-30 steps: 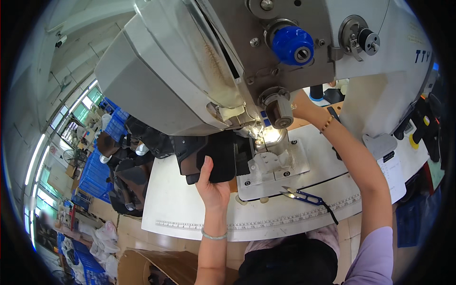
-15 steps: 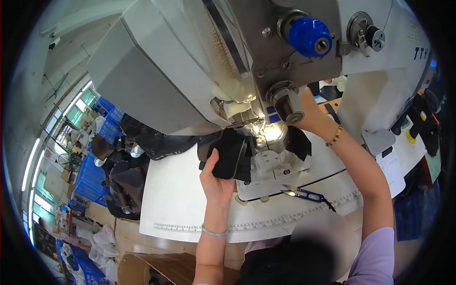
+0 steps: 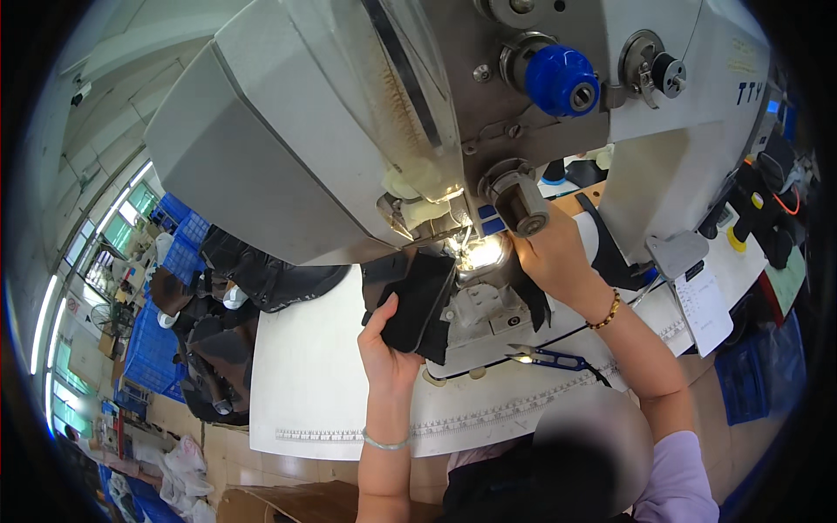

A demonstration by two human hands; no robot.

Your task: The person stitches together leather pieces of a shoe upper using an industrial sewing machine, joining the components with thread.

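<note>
Under the lit needle area of a large white sewing machine lies a dark shoe-upper piece, black with a brown part at its far left. My left hand grips its near left side, thumb on top and fingers beneath. My right hand is at the right of the needle, closed on the piece's right-hand part, which hangs down as a black flap. The fingertips there are partly hidden by the machine head. Blue-handled thread snips lie on the table, near and right of the needle plate.
Dark shoe uppers are heaped left of the white table, whose front edge carries a ruler strip. Blue crates stand beyond. A paper sheet lies at the right. A cardboard box is below.
My right hand has come from behind the machine head toward me, to beside the needle. The piece has turned slightly in my left hand's grip. The whole view has shifted a little.
</note>
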